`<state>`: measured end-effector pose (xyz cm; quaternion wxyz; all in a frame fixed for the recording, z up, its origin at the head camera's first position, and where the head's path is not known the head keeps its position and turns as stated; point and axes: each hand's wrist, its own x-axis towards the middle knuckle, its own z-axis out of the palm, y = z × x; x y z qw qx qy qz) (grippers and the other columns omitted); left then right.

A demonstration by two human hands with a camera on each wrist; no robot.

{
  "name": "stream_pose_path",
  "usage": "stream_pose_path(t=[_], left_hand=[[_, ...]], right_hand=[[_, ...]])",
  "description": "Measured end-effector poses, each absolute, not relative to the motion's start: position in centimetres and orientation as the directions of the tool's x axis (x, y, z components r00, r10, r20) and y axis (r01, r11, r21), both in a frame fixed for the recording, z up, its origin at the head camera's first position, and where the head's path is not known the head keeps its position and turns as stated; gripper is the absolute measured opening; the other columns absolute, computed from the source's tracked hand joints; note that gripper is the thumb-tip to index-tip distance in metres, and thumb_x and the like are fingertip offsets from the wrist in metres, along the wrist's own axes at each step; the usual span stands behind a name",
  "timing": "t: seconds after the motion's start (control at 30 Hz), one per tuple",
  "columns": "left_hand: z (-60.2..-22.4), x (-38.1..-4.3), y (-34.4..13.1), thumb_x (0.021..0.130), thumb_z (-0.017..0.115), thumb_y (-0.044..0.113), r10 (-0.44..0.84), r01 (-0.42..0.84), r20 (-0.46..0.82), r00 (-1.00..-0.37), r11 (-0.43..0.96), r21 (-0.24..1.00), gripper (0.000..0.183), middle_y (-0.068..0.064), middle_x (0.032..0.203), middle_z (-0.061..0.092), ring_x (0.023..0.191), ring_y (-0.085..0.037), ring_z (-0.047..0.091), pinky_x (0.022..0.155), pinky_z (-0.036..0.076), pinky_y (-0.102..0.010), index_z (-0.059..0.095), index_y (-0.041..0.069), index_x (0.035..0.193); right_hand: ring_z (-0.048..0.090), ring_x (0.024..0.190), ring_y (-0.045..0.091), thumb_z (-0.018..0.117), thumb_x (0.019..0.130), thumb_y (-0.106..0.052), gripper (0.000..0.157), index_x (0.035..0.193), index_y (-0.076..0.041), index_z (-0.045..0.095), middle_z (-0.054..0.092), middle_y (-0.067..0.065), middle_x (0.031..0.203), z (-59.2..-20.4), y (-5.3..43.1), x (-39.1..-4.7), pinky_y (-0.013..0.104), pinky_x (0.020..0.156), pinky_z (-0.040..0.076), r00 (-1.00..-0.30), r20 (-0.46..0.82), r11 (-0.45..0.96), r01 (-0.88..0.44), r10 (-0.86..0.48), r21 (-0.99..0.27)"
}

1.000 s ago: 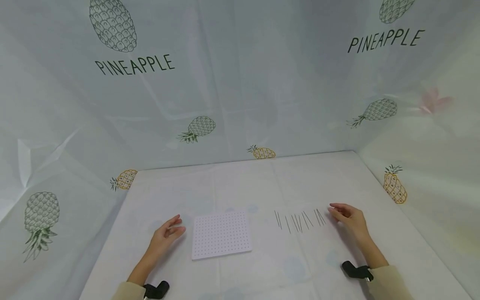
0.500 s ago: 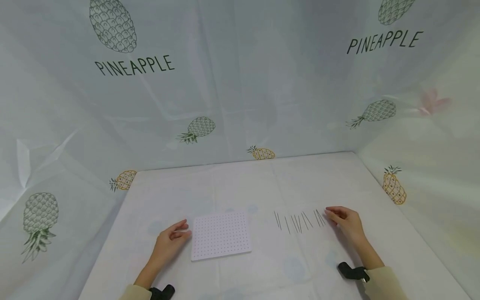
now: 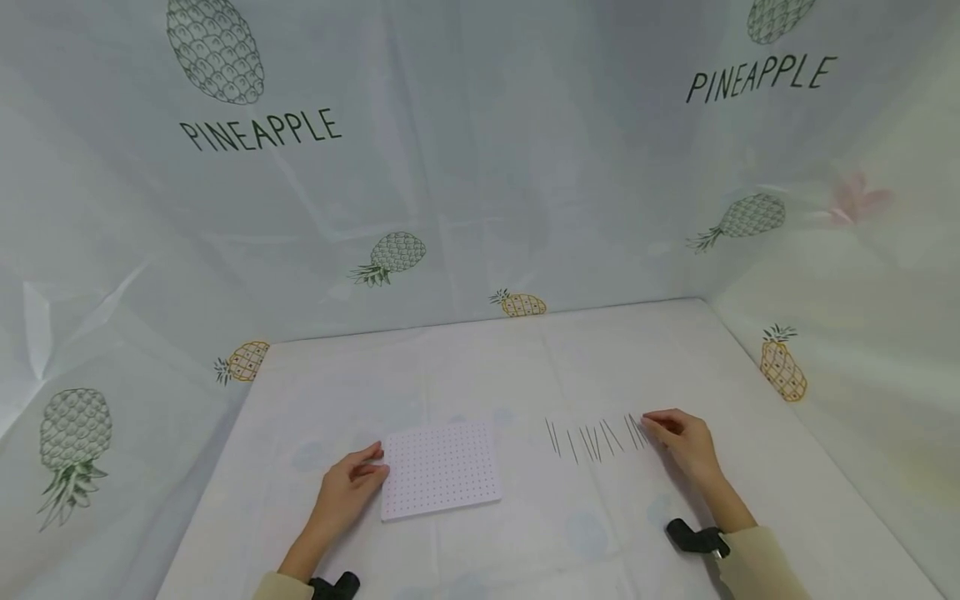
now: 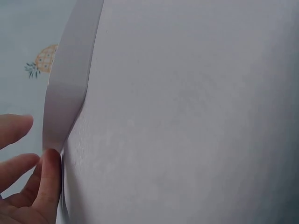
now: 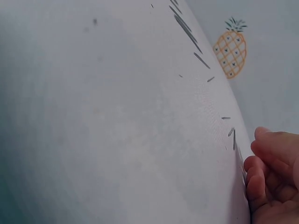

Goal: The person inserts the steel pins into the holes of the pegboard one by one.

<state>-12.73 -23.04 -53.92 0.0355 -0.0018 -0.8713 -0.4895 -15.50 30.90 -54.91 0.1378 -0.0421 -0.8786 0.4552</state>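
Sticks (image 3: 594, 444) could scatter if nudged by the right hand (image 3: 684, 443) beside them, its grip unclear; the left hand (image 3: 347, 490), fingers parted, could push the pegboard (image 3: 442, 471) askew.

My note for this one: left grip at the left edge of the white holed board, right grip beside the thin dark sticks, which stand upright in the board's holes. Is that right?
Not quite: the thin dark sticks lie on the table, right of the white holed board, as the head view shows. The left grip and right grip are as you noted.
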Motion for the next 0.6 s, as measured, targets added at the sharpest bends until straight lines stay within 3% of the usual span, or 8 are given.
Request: stream_pose_path(t=[0.27,0.6], left_hand=[[-53.9,-12.3,-22.2,0.091,0.072,0.005,-0.011,0.047,0.062,-0.998,0.523,0.851,0.051,-0.019,0.126,0.06,0.105,-0.027,0.06,0.087,0.052,-0.019,0.054,-0.007,0.138],[-54.2,-12.1,-21.9,0.093,0.068,-0.001,0.007,0.074,0.084,-0.996,0.552,0.831,0.051,-0.016,0.121,0.058,0.105,-0.025,0.058,0.089,0.052,-0.021,0.051,-0.006,0.141]], right_hand=[[0.053,0.072,0.013,0.075,0.091,-0.013,0.023,0.105,0.005,0.072,0.067,0.011,0.087,-54.5,30.3,-15.2,0.021,0.058,0.046,-0.961,0.196,0.637,-0.026,0.198,-0.77],[0.05,0.072,0.014,0.078,0.087,-0.01,0.018,0.099,0.003,0.074,0.064,0.006,0.082,-54.7,29.8,-14.9,0.021,0.059,0.042,-0.95,0.261,0.691,-0.072,0.173,-0.719]])
